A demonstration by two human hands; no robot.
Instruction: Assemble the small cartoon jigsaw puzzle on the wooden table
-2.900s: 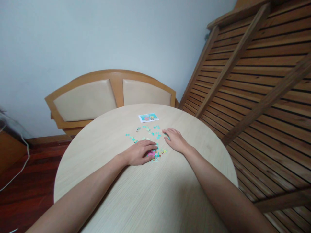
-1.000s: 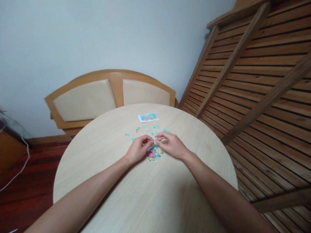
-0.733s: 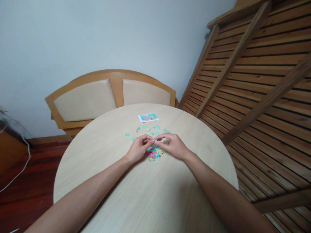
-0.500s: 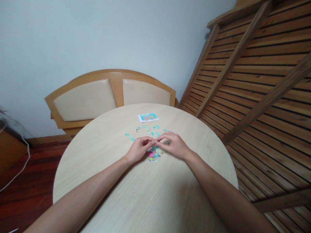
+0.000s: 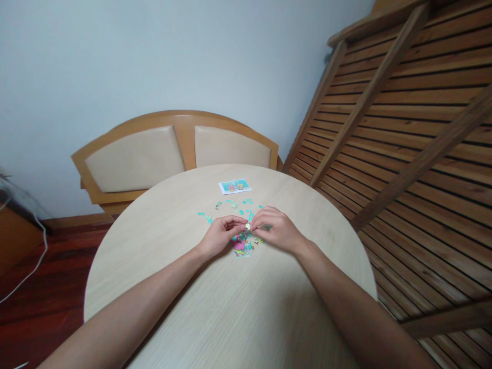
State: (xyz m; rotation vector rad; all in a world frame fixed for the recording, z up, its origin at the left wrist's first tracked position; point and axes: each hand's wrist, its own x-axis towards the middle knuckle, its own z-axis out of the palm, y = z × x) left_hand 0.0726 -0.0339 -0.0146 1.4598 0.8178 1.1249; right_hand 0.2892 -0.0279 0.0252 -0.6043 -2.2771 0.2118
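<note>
A small yellowish-white puzzle piece [image 5: 248,225] is between the fingertips of my two hands, above the tabletop. My left hand [image 5: 223,236] pinches it from the left, thumb and fingers pressed together. From the right, my right hand [image 5: 280,229] pinches at its other side, fingers curled. Just below the fingertips lies a partly joined jigsaw puzzle [image 5: 240,247] with pink, white and yellow areas; its upper part is hidden by the hands. A loose piece with yellow and white [image 5: 257,240] lies at its right.
Several loose turquoise puzzle pieces [image 5: 233,206] lie scattered beyond my hands. Farther back on the round table [image 5: 161,225] is a picture card [image 5: 234,186] with a pink and a yellow figure. A padded headboard [image 5: 134,159] and slatted wooden panel [image 5: 384,143] stand behind and to the right.
My right fingertips have drawn slightly to the right, away from the left ones, and the piece between them now shows. My left hand has barely moved.
</note>
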